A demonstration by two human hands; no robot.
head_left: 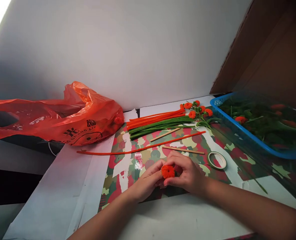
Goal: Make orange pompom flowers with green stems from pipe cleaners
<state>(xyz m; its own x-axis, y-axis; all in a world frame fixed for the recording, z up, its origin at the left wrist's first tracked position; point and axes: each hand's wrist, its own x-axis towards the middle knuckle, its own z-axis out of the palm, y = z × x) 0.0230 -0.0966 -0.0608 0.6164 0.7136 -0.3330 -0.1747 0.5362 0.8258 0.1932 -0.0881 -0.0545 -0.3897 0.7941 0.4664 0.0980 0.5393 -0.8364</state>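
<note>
I watch remotely as the left hand [149,177] and right hand [187,174] grip 1 orange flower [168,171] between them, with 2 sticks [183,150] lying beyond.

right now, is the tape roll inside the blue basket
No, the tape roll lies on the patterned sheet, outside the rim of the blue basket.
</note>
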